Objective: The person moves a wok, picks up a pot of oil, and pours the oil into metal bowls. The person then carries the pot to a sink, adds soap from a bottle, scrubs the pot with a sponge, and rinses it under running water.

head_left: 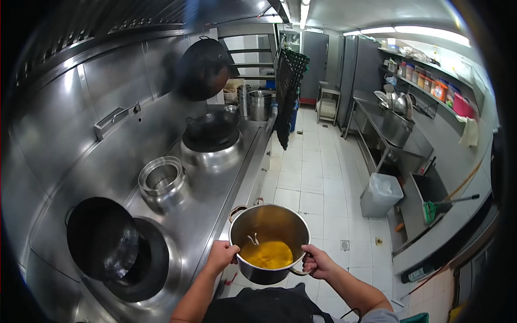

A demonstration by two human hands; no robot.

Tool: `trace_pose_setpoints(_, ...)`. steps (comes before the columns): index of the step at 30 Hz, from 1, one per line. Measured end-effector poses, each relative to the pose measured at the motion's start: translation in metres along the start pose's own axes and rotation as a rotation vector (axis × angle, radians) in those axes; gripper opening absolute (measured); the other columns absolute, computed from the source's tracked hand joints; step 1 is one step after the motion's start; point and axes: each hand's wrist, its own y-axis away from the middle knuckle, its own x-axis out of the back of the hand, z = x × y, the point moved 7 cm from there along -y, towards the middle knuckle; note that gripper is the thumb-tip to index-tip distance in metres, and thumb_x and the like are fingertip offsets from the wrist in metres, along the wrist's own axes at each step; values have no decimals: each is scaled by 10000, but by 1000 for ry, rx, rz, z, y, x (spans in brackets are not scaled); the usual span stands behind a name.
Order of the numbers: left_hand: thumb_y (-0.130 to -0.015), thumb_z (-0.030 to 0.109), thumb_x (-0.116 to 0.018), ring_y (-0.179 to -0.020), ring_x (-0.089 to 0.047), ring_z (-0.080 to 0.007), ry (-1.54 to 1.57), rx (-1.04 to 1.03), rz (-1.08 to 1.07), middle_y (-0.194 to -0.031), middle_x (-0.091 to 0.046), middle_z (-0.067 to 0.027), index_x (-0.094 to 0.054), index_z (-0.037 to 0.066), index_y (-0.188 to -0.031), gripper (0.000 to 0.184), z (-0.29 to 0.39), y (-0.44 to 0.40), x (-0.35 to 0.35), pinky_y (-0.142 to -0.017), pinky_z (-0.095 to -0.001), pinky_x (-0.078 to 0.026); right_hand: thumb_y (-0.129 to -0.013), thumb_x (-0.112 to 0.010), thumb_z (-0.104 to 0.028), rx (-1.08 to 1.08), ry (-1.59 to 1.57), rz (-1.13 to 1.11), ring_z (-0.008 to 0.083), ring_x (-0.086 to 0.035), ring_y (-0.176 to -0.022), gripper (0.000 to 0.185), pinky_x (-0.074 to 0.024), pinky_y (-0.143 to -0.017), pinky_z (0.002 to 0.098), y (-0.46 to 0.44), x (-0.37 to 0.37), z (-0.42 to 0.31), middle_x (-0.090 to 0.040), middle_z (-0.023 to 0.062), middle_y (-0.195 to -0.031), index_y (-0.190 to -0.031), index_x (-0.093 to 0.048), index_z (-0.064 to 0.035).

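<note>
A deep steel pot (269, 218) with yellow liquid (267, 254) in its bottom is held over the floor, beside the front edge of the steel cooking counter. My left hand (222, 255) is closed on its left side at the rim. On the right, my right hand (318, 262) is closed around the pot's handle. The pot is tipped a little towards me, so its inside shows.
A black wok (102, 237) leans over the near burner at the left. Beyond it stand a steel container (161, 176) and another wok (212, 128) on a burner. A grey bin (381, 196) and steel table (371, 110) line the right side.
</note>
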Motion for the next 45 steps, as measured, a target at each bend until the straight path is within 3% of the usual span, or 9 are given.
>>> trace_pose_setpoints(8,-747,68,-602,-426,-565,-151,-27,-50,54,-550,-606,-102,-636,-39,-649,149,37,-167,-20,-411,-266,-448,-889,-624,-271,4,58,-32,43,-240,-398,336,-258,-410,223,-122,-8,-155,-268,-80,-516,-672,-383,-179)
trace_pose_setpoints(16,-747,50,-608,-412,-558,-155,129,-17,334,-513,-574,-97,-583,-28,-587,180,49,-282,-11,-402,-274,-447,-902,-614,-246,-161,226,-195,48,-219,-407,336,-239,-420,232,-265,-48,-285,-258,-77,-515,-684,-370,-172)
trace_pose_setpoints(22,-760,13,-585,-400,-525,-143,260,-43,626,-528,-561,-88,-571,-36,-596,172,60,-320,27,-393,-276,-438,-906,-608,-258,-293,404,-394,48,-215,-411,298,-237,-419,237,-372,-116,-336,-276,-75,-524,-706,-420,-143)
trace_pose_setpoints(28,-760,-6,-566,-397,-515,-151,286,-80,817,-527,-558,-97,-563,-43,-603,161,68,-361,72,-388,-275,-423,-883,-642,-260,-429,454,-507,45,-231,-417,312,-212,-419,239,-460,-186,-350,-270,-71,-506,-719,-411,-131)
trace_pose_setpoints(32,-759,-8,-561,-407,-523,-160,282,-61,969,-531,-563,-111,-563,-35,-616,145,58,-369,96,-400,-276,-426,-874,-652,-268,-519,538,-597,57,-231,-426,241,-259,-439,248,-527,-224,-339,-272,-69,-524,-782,-487,-118)
trace_pose_setpoints(33,-759,-8,-561,-407,-523,-160,278,-56,992,-531,-563,-111,-563,-35,-616,145,53,-372,100,-400,-276,-426,-892,-631,-265,-490,570,-605,46,-233,-425,291,-210,-419,229,-532,-239,-340,-292,-71,-525,-714,-448,-127)
trace_pose_setpoints(41,-768,40,-558,-410,-501,-149,341,80,1307,-535,-549,-84,-542,-13,-618,160,4,-389,92,-409,-267,-394,-873,-658,-254,-720,759,-749,53,-239,-411,258,-259,-420,245,-632,-275,-306,-296,-70,-524,-748,-480,-115)
trace_pose_setpoints(44,-757,48,-574,-432,-494,-139,349,160,1405,-548,-528,-51,-528,19,-608,159,-33,-386,86,-422,-266,-402,-829,-696,-324,-771,868,-837,96,-357,-404,323,-361,-401,283,-666,-269,-287,-340,-38,-544,-713,-489,-106)
trace_pose_setpoints(45,-757,48,-574,-432,-494,-139,342,170,1406,-548,-528,-51,-528,19,-608,159,-39,-389,83,-422,-266,-402,-831,-693,-365,-784,902,-862,120,-420,-425,359,-352,-403,294,-675,-265,-281,-384,-21,-546,-706,-481,-105)
